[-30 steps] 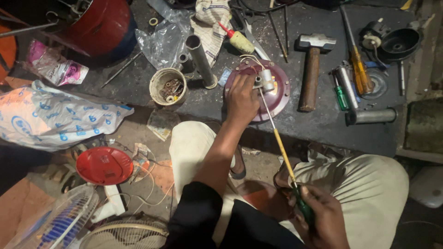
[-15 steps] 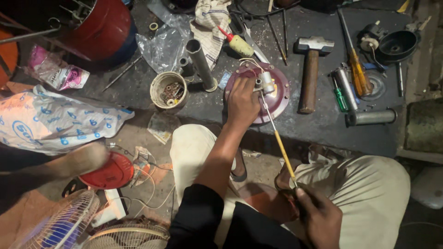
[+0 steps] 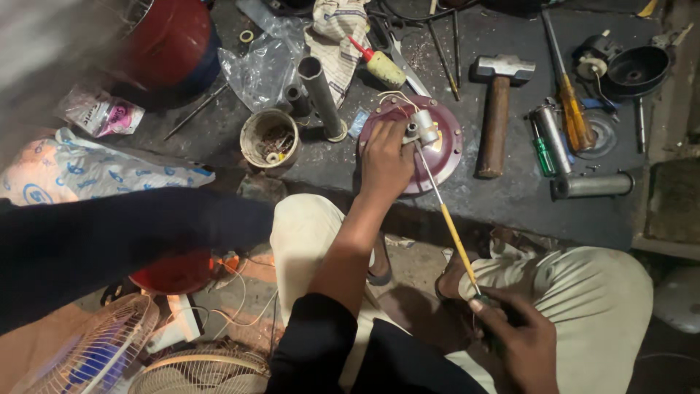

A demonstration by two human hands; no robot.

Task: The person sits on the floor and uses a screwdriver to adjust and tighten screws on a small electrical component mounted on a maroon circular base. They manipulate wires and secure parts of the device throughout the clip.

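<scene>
My left hand (image 3: 386, 162) presses down on a round maroon motor cover (image 3: 446, 152) lying on the dark workbench (image 3: 510, 201), fingers beside a small silver part (image 3: 425, 131) at its centre. My right hand (image 3: 514, 337) grips the handle of a long screwdriver (image 3: 450, 228) with a yellow and metal shaft; its tip meets the silver part. White wires (image 3: 397, 98) run from the cover's far edge.
A hammer (image 3: 498, 109), several screwdrivers (image 3: 565, 98), metal tubes (image 3: 321, 95), a tin of screws (image 3: 270, 138), a rag and plastic bags lie on the bench. Another person's dark sleeve (image 3: 109, 244) reaches in from the left over a red cover (image 3: 175, 273). Fan grilles (image 3: 109, 350) lie on the floor.
Another person's dark-sleeved arm has swept in from the left over the red cover. My hands hold the motor cover and screwdriver as before.
</scene>
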